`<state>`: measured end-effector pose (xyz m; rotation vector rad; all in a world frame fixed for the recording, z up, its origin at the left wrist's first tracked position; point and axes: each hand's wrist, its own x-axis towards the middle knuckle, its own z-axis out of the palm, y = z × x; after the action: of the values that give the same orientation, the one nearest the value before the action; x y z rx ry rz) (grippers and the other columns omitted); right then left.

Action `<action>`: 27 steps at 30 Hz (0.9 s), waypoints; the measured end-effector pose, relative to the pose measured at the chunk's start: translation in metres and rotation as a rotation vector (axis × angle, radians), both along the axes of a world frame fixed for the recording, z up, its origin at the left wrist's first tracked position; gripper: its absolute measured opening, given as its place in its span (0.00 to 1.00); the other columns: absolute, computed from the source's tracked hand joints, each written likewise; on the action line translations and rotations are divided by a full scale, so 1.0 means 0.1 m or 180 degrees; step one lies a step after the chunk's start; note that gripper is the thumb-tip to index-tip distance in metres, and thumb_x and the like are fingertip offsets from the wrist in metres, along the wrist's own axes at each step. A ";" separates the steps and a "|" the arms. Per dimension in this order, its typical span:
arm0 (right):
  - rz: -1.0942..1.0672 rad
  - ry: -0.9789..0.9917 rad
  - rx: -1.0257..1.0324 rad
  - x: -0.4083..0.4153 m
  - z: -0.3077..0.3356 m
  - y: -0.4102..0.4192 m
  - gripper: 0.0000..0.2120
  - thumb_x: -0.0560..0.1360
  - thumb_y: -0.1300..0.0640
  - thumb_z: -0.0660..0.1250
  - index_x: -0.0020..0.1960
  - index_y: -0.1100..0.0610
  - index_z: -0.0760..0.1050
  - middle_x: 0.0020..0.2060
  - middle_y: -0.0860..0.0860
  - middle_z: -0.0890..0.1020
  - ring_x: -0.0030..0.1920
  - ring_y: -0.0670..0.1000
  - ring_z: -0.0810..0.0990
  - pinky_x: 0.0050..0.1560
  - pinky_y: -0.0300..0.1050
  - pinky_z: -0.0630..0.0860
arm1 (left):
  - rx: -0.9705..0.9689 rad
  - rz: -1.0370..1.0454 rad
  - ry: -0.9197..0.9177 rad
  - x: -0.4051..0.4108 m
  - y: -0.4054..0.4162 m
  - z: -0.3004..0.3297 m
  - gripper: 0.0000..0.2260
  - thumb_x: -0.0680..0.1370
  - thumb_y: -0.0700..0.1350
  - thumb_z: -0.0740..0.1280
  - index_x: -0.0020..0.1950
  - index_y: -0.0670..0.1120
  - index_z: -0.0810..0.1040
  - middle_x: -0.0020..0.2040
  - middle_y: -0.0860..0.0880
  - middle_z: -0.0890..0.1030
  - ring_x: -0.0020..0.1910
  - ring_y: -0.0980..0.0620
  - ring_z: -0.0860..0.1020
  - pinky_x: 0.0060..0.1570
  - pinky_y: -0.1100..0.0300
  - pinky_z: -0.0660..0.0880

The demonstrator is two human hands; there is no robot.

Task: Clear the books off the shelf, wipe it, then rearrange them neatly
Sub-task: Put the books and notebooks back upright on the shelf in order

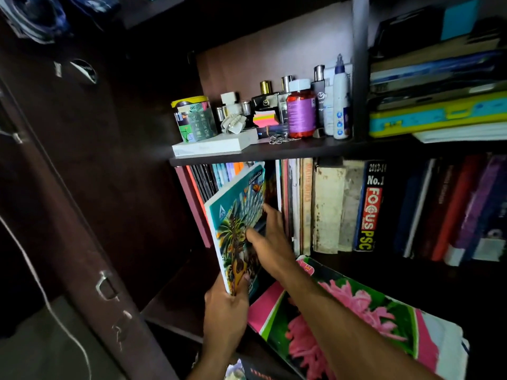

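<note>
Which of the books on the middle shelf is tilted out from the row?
The teal Classmate notebook with the palm-tree cover. It leans out, the left hand gripping its bottom edge; the others stand upright.

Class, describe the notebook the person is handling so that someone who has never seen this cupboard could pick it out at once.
Find the dark wooden shelf that carries bottles and a jar; the row of upright books stands just beneath it. At the left end of that row, one notebook leans out, tilted, gripped at its bottom by the left hand. Only it shows its whole teal, palm-tree cover; its neighbours show only spines.
</note>
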<state>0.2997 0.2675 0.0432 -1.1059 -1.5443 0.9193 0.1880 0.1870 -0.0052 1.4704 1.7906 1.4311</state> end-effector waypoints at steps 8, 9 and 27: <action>-0.0186 -0.0129 0.0317 0.08 -0.09 -0.05 0.43 0.80 0.56 0.64 0.81 0.37 0.37 0.81 0.43 0.55 0.70 0.46 0.67 0.66 0.46 0.67 | -0.0073 -0.0048 0.0114 0.02 0.00 0.02 0.05 0.80 0.51 0.70 0.48 0.61 0.76 0.46 0.59 0.80 0.43 0.65 0.78 0.39 0.69 0.73; -0.0240 -0.0161 0.0401 0.07 -0.09 -0.05 0.44 0.80 0.56 0.64 0.81 0.37 0.37 0.81 0.43 0.55 0.69 0.46 0.68 0.65 0.45 0.68 | -0.0077 -0.0078 0.0123 0.01 0.00 0.01 0.05 0.80 0.51 0.70 0.48 0.61 0.76 0.44 0.61 0.79 0.41 0.69 0.76 0.36 0.74 0.70; -0.0773 0.0226 0.1215 -0.01 -0.07 -0.09 0.25 0.73 0.34 0.66 0.63 0.48 0.71 0.55 0.45 0.77 0.56 0.47 0.77 0.55 0.45 0.76 | -0.0097 -0.0718 0.1332 0.04 0.51 0.08 0.28 0.71 0.63 0.57 0.68 0.55 0.77 0.65 0.52 0.81 0.65 0.46 0.78 0.60 0.47 0.76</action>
<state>0.2990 0.2587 0.0360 -0.9462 -1.4161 0.4694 0.1918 0.2380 0.0028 1.9963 1.7881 1.0353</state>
